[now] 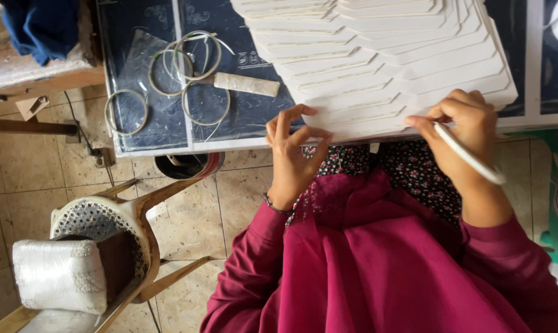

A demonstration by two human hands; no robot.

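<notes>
A fanned stack of flat white paper pieces (384, 68) lies overlapping on the dark table (155, 132). My left hand (291, 154) rests its fingertips on the near edge of the lowest white pieces. Its fingers are spread and nothing is gripped in them. My right hand (470, 132) pinches a thin white stick-shaped tool (467, 154) at the stack's near right edge. The tool slants down to the right, away from the paper.
Several thin metal rings (186, 74) and a pale wrapped handle (247, 84) lie on the table's left part. A wooden chair with a white cushion (60, 274) stands on the tiled floor at lower left. Blue cloth (41, 24) sits at top left.
</notes>
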